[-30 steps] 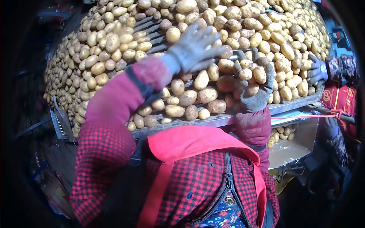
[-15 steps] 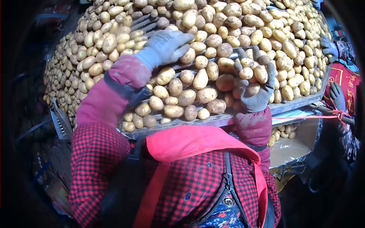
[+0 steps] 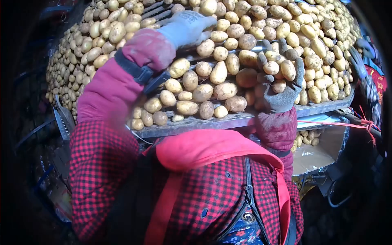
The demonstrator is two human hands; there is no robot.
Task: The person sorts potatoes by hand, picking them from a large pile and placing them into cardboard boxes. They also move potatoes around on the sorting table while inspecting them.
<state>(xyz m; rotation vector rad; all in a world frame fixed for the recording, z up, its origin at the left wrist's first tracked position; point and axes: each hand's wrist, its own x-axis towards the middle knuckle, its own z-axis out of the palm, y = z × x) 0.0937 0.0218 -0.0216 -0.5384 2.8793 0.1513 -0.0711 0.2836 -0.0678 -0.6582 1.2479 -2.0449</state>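
My left hand (image 3: 185, 29), in a pale grey-blue glove, reaches across the potatoes (image 3: 219, 72) at the upper middle. Its fingers are extended and apart, pointing right beside some potatoes, and nothing shows in its grasp. My right hand (image 3: 281, 87), in a dirty grey glove, lies palm up near the front edge of the heap. Its fingers curve upward around several small potatoes resting in the palm and between the fingers. Metal bars show through gaps among the potatoes.
A metal table edge (image 3: 179, 128) runs below the heap. Under it at the right, a lined box (image 3: 318, 155) holds more potatoes. A red string (image 3: 330, 123) stretches to the right. Another person's gloved hand (image 3: 358, 63) is at the heap's right side.
The whole view has shifted, so the heap appears higher. My left hand has moved slightly forward and right over the potatoes. My right hand still cradles its potatoes. The other person's hands have moved.
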